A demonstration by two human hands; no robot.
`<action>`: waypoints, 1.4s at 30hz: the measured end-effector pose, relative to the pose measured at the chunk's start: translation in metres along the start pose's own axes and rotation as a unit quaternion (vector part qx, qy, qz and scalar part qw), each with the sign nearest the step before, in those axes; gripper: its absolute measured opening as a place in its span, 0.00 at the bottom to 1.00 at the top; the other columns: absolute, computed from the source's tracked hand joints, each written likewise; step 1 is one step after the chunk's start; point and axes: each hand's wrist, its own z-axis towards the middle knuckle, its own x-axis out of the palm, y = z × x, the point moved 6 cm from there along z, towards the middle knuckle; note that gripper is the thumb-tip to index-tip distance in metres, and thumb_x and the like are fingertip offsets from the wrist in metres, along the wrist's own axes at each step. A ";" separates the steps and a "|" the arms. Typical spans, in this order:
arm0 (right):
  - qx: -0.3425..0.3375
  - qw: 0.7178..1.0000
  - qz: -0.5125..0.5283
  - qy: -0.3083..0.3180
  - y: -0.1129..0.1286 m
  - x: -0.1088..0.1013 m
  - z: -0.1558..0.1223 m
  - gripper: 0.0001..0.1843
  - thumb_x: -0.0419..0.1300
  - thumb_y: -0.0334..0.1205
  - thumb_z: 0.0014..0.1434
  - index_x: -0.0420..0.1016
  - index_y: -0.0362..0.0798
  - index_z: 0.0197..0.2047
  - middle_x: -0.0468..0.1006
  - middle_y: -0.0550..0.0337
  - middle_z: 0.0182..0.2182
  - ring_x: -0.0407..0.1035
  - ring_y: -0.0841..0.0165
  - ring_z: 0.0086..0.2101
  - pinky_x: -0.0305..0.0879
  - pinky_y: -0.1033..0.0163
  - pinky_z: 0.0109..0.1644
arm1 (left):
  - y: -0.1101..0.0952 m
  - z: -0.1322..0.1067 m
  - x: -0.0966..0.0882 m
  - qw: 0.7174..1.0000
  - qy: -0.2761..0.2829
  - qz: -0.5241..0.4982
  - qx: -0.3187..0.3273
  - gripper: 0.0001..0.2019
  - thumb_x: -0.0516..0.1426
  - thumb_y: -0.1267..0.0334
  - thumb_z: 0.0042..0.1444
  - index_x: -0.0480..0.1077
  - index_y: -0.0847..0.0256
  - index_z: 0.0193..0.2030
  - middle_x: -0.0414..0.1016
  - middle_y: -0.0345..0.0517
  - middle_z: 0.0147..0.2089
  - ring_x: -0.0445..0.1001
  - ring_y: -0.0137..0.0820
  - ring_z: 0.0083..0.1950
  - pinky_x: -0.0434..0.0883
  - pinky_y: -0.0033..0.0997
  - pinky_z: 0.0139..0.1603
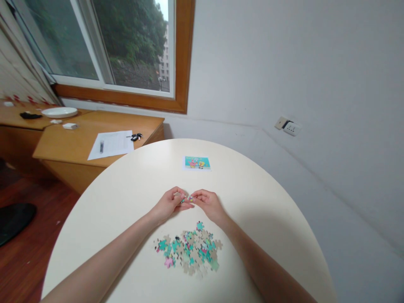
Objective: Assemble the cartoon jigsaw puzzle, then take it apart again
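Over the middle of the round table, my left hand (173, 202) is closed with a small teal jigsaw piece (182, 200) between its fingers. My right hand (208, 203) pinches another small multicoloured jigsaw piece (190, 198), and the fingertips of both hands nearly meet. Whether the two pieces touch is too small to tell. Nearer to me lies a loose pile of jigsaw pieces (192, 252), some teal, pink and pale green, many showing a plain beige side. Beyond my hands a small picture card (197, 163) with cartoon figures on teal lies flat.
The round cream table (126, 198) stands against the wall. To the left, a wooden desk (72, 143) holds a printed sheet (112, 144), keys (136, 136), a white plate (59, 112) and a small white box (70, 126). A wall socket (292, 128) is at right.
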 end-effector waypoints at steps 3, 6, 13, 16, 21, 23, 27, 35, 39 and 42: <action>-0.002 1.000 0.000 0.003 0.000 0.000 0.000 0.10 0.67 0.41 0.42 0.74 0.46 0.29 0.76 0.63 0.23 0.68 0.72 0.26 0.63 0.65 0.32 | 0.000 -0.001 0.001 1.000 0.000 0.002 0.000 0.11 0.62 0.62 0.52 0.62 0.63 0.31 0.79 0.49 0.30 0.79 0.34 0.33 0.73 0.32 0.40; -0.005 1.000 0.014 -0.001 0.000 -0.002 0.001 0.11 0.67 0.42 0.42 0.74 0.47 0.29 0.76 0.63 0.24 0.69 0.72 0.26 0.63 0.65 0.32 | 0.000 -0.001 0.002 1.000 0.004 -0.004 -0.001 0.11 0.60 0.61 0.54 0.61 0.63 0.31 0.78 0.48 0.29 0.79 0.33 0.33 0.73 0.31 0.40; -0.006 1.000 0.018 -0.007 0.001 -0.003 0.002 0.10 0.66 0.42 0.42 0.74 0.47 0.28 0.76 0.62 0.24 0.70 0.71 0.28 0.65 0.64 0.35 | 0.003 0.003 -0.002 1.000 0.000 -0.005 -0.004 0.08 0.58 0.63 0.57 0.65 0.66 0.32 0.78 0.51 0.31 0.78 0.31 0.31 0.74 0.33 0.40; -0.009 1.000 0.012 0.000 0.002 -0.003 0.001 0.09 0.66 0.41 0.43 0.73 0.47 0.28 0.76 0.63 0.25 0.69 0.71 0.28 0.65 0.63 0.37 | 0.002 0.003 -0.002 1.000 0.007 -0.020 -0.011 0.07 0.57 0.65 0.57 0.68 0.68 0.33 0.77 0.52 0.33 0.77 0.30 0.32 0.74 0.32 0.41; -0.026 1.000 -0.007 0.007 0.002 -0.005 0.002 0.08 0.64 0.40 0.45 0.72 0.47 0.29 0.74 0.64 0.25 0.68 0.72 0.28 0.64 0.64 0.37 | 0.004 0.003 -0.003 0.999 -0.001 -0.026 -0.035 0.05 0.59 0.70 0.54 0.72 0.69 0.37 0.77 0.52 0.36 0.77 0.29 0.35 0.73 0.29 0.44; -0.029 0.999 -0.013 0.011 0.002 -0.005 0.002 0.08 0.64 0.40 0.45 0.72 0.48 0.29 0.74 0.64 0.26 0.68 0.72 0.29 0.63 0.64 0.37 | 0.005 0.004 -0.003 0.999 0.003 -0.022 -0.032 0.07 0.60 0.71 0.52 0.72 0.69 0.38 0.78 0.51 0.36 0.77 0.29 0.37 0.72 0.29 0.47; -0.024 0.999 -0.015 0.020 0.001 -0.002 0.003 0.07 0.64 0.40 0.46 0.72 0.48 0.29 0.74 0.64 0.25 0.68 0.72 0.29 0.64 0.63 0.38 | 0.008 0.005 -0.004 1.000 0.016 -0.023 -0.014 0.11 0.63 0.69 0.49 0.71 0.67 0.40 0.78 0.49 0.36 0.77 0.30 0.40 0.69 0.33 0.52; -0.016 0.999 0.014 0.029 0.003 0.001 0.001 0.08 0.65 0.39 0.44 0.73 0.47 0.30 0.75 0.64 0.24 0.70 0.71 0.28 0.67 0.62 0.38 | 0.003 0.001 0.002 0.998 0.062 0.005 0.020 0.21 0.67 0.64 0.43 0.67 0.64 0.44 0.79 0.47 0.33 0.77 0.31 0.38 0.69 0.36 0.50; -0.009 1.000 0.011 0.024 0.002 0.002 0.001 0.07 0.65 0.38 0.43 0.74 0.47 0.28 0.75 0.64 0.23 0.69 0.72 0.27 0.67 0.62 0.37 | 0.001 -0.001 0.003 0.998 0.054 0.015 0.022 0.22 0.67 0.63 0.43 0.66 0.64 0.44 0.78 0.45 0.31 0.77 0.31 0.37 0.69 0.37 0.50; -0.010 1.000 -0.001 0.016 0.000 0.002 0.002 0.06 0.65 0.37 0.42 0.74 0.47 0.27 0.74 0.65 0.22 0.69 0.72 0.26 0.66 0.63 0.36 | 0.000 -0.002 0.004 0.998 0.050 0.022 0.021 0.23 0.67 0.62 0.42 0.66 0.64 0.44 0.79 0.45 0.31 0.77 0.31 0.36 0.69 0.36 0.49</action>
